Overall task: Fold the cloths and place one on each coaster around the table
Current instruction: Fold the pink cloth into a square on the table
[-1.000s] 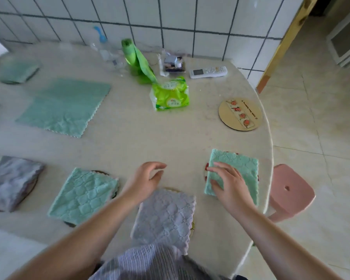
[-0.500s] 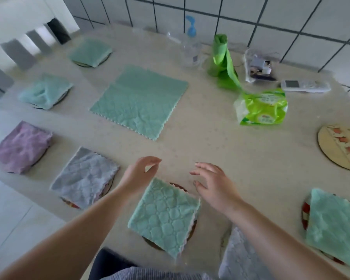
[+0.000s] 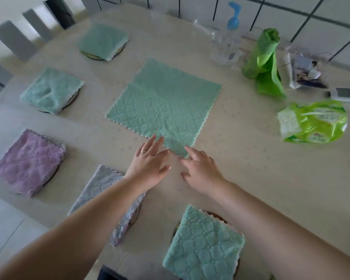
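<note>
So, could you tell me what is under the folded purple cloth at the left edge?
A dark curved rim shows beneath the purple cloth along its right side, apparently a coaster; its face is covered.

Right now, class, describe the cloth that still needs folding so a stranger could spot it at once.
Start at the round table and look to its middle. There lies the green cloth, spread flat, nearest corner by both hands. Unlike the folded cloths around it, it is unfolded, larger, on no coaster.

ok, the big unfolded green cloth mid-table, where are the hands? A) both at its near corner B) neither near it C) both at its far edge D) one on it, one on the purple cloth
A: the left hand and right hand both reach the near corner of the unfolded green cloth, fingers extended.
</note>
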Demonstrator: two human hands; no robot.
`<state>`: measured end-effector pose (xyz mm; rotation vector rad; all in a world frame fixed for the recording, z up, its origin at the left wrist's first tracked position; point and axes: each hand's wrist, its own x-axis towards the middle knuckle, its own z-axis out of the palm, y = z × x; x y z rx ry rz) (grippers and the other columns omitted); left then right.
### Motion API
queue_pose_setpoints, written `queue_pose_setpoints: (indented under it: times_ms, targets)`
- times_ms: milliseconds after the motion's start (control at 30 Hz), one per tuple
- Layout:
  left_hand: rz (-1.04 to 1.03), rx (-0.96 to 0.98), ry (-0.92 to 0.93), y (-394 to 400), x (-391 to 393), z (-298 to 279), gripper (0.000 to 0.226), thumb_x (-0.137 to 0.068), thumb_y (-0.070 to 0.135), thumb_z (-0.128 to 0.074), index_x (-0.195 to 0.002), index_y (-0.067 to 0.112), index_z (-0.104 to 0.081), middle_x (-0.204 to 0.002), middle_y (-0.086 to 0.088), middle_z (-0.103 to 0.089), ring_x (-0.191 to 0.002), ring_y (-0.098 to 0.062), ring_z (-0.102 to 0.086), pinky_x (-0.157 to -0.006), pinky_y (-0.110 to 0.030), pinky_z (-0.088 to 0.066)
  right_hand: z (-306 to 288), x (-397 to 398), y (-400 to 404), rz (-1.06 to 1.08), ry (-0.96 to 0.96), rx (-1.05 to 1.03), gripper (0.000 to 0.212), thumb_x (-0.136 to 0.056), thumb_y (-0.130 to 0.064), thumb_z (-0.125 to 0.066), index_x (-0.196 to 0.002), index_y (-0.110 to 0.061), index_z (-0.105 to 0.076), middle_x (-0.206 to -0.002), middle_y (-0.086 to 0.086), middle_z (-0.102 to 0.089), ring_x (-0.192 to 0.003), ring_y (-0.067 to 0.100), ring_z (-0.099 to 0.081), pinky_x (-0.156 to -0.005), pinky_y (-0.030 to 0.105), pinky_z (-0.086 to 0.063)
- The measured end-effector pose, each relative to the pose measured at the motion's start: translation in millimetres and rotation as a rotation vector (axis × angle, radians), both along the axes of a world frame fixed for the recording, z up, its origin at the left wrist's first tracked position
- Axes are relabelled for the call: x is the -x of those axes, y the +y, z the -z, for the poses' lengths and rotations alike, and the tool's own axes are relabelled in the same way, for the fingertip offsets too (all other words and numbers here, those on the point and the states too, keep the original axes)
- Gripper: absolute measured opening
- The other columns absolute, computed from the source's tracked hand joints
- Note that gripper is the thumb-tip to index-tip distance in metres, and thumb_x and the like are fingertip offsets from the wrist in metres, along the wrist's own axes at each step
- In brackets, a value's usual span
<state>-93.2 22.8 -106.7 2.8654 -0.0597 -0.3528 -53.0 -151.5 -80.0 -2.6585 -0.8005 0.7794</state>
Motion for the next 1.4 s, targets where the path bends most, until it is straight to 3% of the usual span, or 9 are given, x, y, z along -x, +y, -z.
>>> queue_pose_setpoints:
  times_ms: [200,500,700,867,1000,1100,1200,1333,1400]
  targets:
    - [0.019,-0.054,0.003,6.1,-8.7,8.9,0.062,-0.089,0.05,-0.045,-0.141,0.019,-0.032,-0.157,-0.003,-0.005,-0.144,-0.022,0.005,-0.117,-0.042,-0.003,9.8,-8.1,10.2,0.04,-0.069,0.056,0.054,-0.09,-0.024,-0.049,-0.14,-0.014,-0.032,-0.154,0.002,-0.017,-0.135,0.027,-0.025,-0.107,0.04,-0.024]
    - [-0.033,-0.131,-0.015,6.4,-16.9,-8.7,0.075,-0.089,0.054,-0.041,-0.146,0.01,-0.021,-0.156,-0.003,-0.009,-0.144,-0.02,0.0,-0.118,-0.045,-0.004,-14.8,-10.6,-27.0,0.267,-0.114,-0.181,0.048,-0.094,-0.014,-0.045,-0.141,-0.012,-0.037,-0.15,-0.002,-0.029,-0.133,0.016,-0.036,-0.107,0.029,-0.029]
    - [-0.028,-0.124,-0.117,-23.8,1.9,-35.1,0.065,-0.091,0.048,-0.045,-0.142,0.011,-0.031,-0.154,-0.003,-0.02,-0.143,-0.02,-0.009,-0.117,-0.045,-0.006,-34.3,18.3,-79.9,0.351,-0.262,-0.354,0.042,-0.089,-0.007,-0.052,-0.131,-0.007,-0.05,-0.139,0.002,-0.045,-0.125,0.015,-0.046,-0.105,0.026,-0.033]
    - [-0.101,-0.015,-0.326,-48.0,26.8,-59.5,0.048,-0.088,0.03,-0.055,-0.133,0.017,-0.048,-0.143,-0.001,-0.043,-0.136,-0.021,-0.032,-0.115,-0.047,-0.013,-54.2,47.0,-140.6,0.43,-0.344,-0.429,0.039,-0.087,-0.002,-0.055,-0.125,-0.007,-0.057,-0.131,0.004,-0.052,-0.117,0.016,-0.053,-0.095,0.016,-0.032]
    - [-0.143,0.107,-0.503,-75.8,46.9,-77.8,0.036,-0.083,0.013,-0.062,-0.119,0.022,-0.063,-0.123,0.003,-0.06,-0.113,-0.018,-0.057,-0.11,-0.049,-0.027,-78.8,73.3,-193.3,0.44,-0.453,-0.494,0.035,-0.085,0.002,-0.057,-0.118,-0.005,-0.062,-0.121,0.005,-0.057,-0.105,0.009,-0.055,-0.085,0.001,-0.028]
    - [-0.154,0.286,-0.67,-106.0,60.9,-96.0,0.027,-0.083,0.002,-0.061,-0.103,0.018,-0.071,-0.107,0.002,-0.067,-0.093,-0.019,-0.064,-0.091,-0.041,-0.049,-100.3,91.2,-230.7,0.434,-0.535,-0.557,0.033,-0.085,0.003,-0.057,-0.114,-0.008,-0.065,-0.111,-0.001,-0.057,-0.096,-0.001,-0.051,-0.083,-0.005,-0.028]
    - [-0.16,0.405,-0.743,-136.7,73.6,-117.9,0.022,-0.085,0.0,-0.058,-0.095,0.014,-0.071,-0.101,0.002,-0.067,-0.089,-0.016,-0.063,-0.08,-0.03,-0.052,-118.6,103.1,-263.8,0.475,-0.594,-0.599,0.031,-0.085,0.001,-0.058,-0.11,-0.014,-0.068,-0.105,-0.008,-0.057,-0.091,-0.004,-0.051,-0.078,-0.003,-0.032]
    - [-0.213,0.48,-0.729,-165.3,85.2,-131.1,0.019,-0.083,0.003,-0.06,-0.095,0.018,-0.065,-0.095,0.002,-0.069,-0.087,-0.017,-0.064,-0.079,-0.037,-0.054,-138.7,117.3,-302.8,0.544,-0.65,-0.61,0.028,-0.084,0.0,-0.06,-0.103,-0.018,-0.071,-0.097,-0.009,-0.06,-0.082,0.003,-0.057,-0.075,-0.001,-0.036]
    - [-0.252,0.504,-0.715,-173.8,88.1,-135.2,0.017,-0.084,0.015,-0.065,-0.095,0.026,-0.058,-0.092,0.007,-0.07,-0.086,-0.014,-0.066,-0.075,-0.038,-0.055,-145.0,121.8,-316.1,0.568,-0.673,-0.625,0.027,-0.084,0.0,-0.06,-0.099,-0.019,-0.071,-0.093,-0.012,-0.061,-0.078,0.001,-0.058,-0.073,0.001,-0.04]
